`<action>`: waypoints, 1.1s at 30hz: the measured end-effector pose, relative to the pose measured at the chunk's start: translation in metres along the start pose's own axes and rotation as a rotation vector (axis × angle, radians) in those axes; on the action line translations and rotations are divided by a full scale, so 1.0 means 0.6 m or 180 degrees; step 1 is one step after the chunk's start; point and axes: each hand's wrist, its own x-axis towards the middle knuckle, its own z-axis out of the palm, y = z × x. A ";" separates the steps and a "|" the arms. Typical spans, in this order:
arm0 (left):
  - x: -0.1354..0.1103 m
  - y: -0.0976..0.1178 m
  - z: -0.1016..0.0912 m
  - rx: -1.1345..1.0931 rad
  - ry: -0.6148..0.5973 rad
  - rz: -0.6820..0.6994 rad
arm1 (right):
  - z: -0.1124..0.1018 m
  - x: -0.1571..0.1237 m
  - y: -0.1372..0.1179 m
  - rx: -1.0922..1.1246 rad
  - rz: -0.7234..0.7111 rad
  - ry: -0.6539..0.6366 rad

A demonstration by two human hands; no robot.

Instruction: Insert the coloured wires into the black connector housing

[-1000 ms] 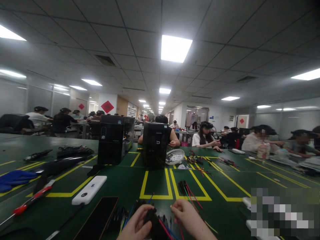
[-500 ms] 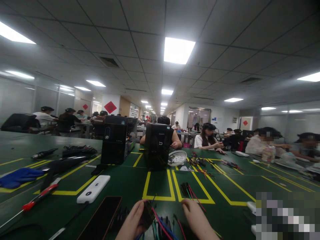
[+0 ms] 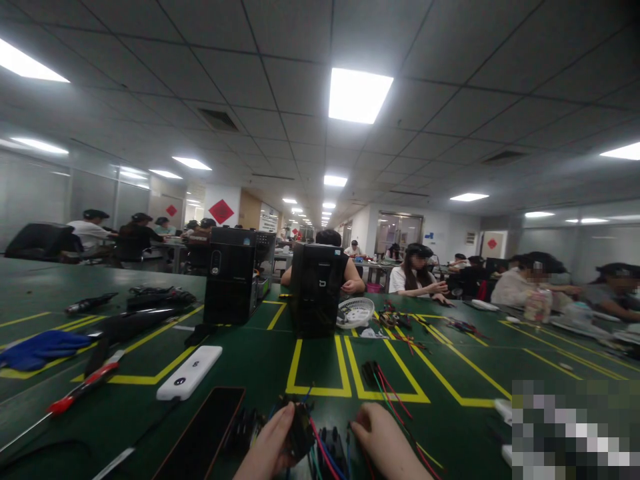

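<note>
My left hand (image 3: 273, 440) grips a small black block-shaped part (image 3: 301, 430) with thin wires at it, between thumb and fingers. My right hand (image 3: 383, 437) is curled with its fingertips together, beside a bundle of red, blue and green wires (image 3: 325, 457). Whether a wire is pinched in those fingertips is hard to make out. Beyond the right hand lies another black part (image 3: 371, 373) with red and green leads. Several dark pieces (image 3: 245, 427) lie left of my left hand, partly hidden by it.
A dark phone (image 3: 203, 430), a white power bank (image 3: 190, 373) with a cable, a red-handled screwdriver (image 3: 83, 390) and a blue glove (image 3: 45, 350) lie to the left. Two black computer towers (image 3: 230, 277) (image 3: 316, 290) and a white basket (image 3: 356, 312) stand ahead. People sit beyond.
My right hand has moved slightly left and down, toward the wire bundle. My left hand still holds the black part, now turned and a little farther right. The view has shifted slightly.
</note>
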 end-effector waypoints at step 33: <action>-0.032 0.006 0.021 0.1174 -0.0619 0.0537 | 0.004 -0.053 -0.103 -0.0167 -0.0716 -0.0017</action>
